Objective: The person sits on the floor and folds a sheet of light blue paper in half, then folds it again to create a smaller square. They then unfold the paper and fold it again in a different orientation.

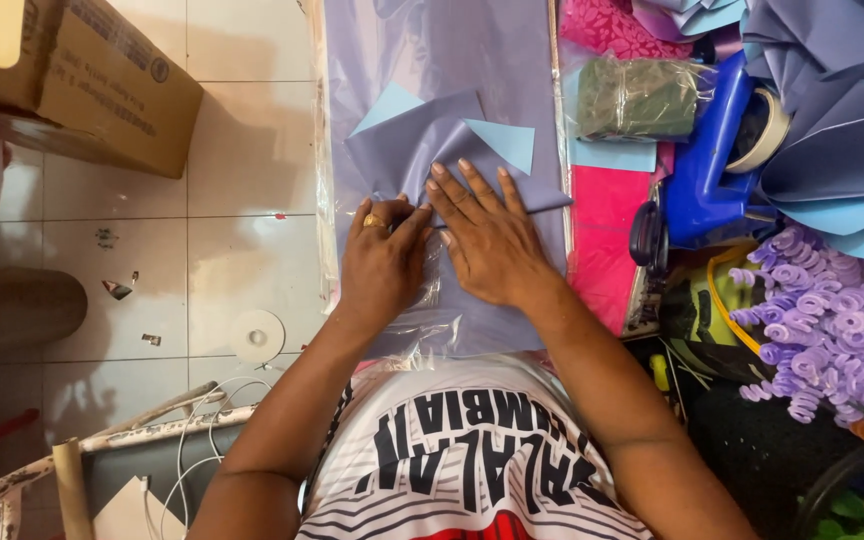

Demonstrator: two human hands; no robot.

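Right hand [489, 245] lies flat, fingers spread, pressing the folded lilac paper sheet [432, 150] against the lilac sheet stack [422, 50]. Left hand [382, 265], ring-bearing, fingers together, presses the near fold edge beside it. Fold extends away from both hands; its long axis runs left to right.

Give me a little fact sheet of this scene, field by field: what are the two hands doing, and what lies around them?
left hand: flat, fingers pressing on the folded lilac paper piece
right hand: flat, fingers spread on the same paper
work surface: lilac sheet under clear plastic
to the right: pink sheet, blue plastic tape dispenser, black-handled scissors, purple curled paper spirals
to the left: brown cardboard box on white floor tiles
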